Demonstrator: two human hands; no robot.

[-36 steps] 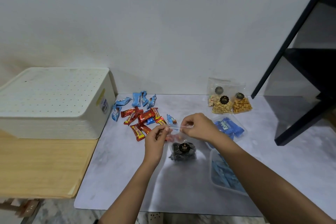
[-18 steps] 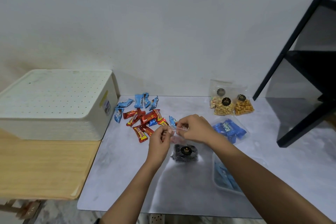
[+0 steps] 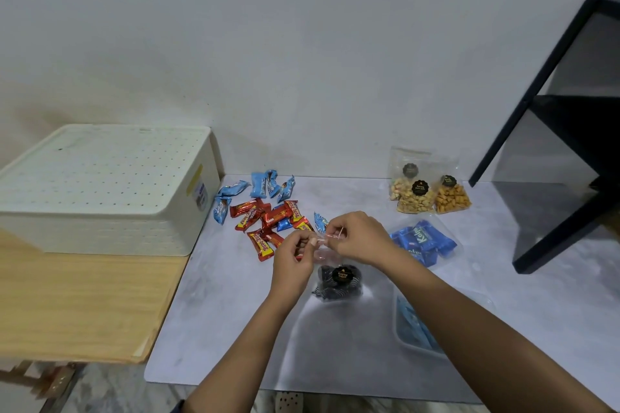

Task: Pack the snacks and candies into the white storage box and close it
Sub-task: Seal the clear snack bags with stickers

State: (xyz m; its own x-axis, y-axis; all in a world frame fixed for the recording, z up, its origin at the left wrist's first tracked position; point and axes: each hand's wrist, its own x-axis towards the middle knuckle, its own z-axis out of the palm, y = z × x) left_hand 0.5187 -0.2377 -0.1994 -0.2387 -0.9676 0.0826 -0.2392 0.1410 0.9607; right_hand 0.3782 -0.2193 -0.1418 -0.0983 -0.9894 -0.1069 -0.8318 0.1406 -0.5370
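Both hands pinch the top edge of a clear bag of dark snacks over a grey mat.

Nearest, at 4 o'clock from the hands, a clear tray [image 3: 401, 334] holds blue packets. The left hand [image 3: 294, 260] and right hand [image 3: 359, 238] each grip the mouth of the bag [image 3: 337, 282], fingers curled. A bag of blue candies [image 3: 423, 240] lies at 3 o'clock, red bars [image 3: 268, 221] at 10 o'clock, light-blue wrappers [image 3: 265, 185] beyond. Nut bags [image 3: 426, 193] stand at 1 o'clock. The white storage box [image 3: 100, 184], lid on, sits far at 9 o'clock on a wooden tabletop [image 3: 84, 305].
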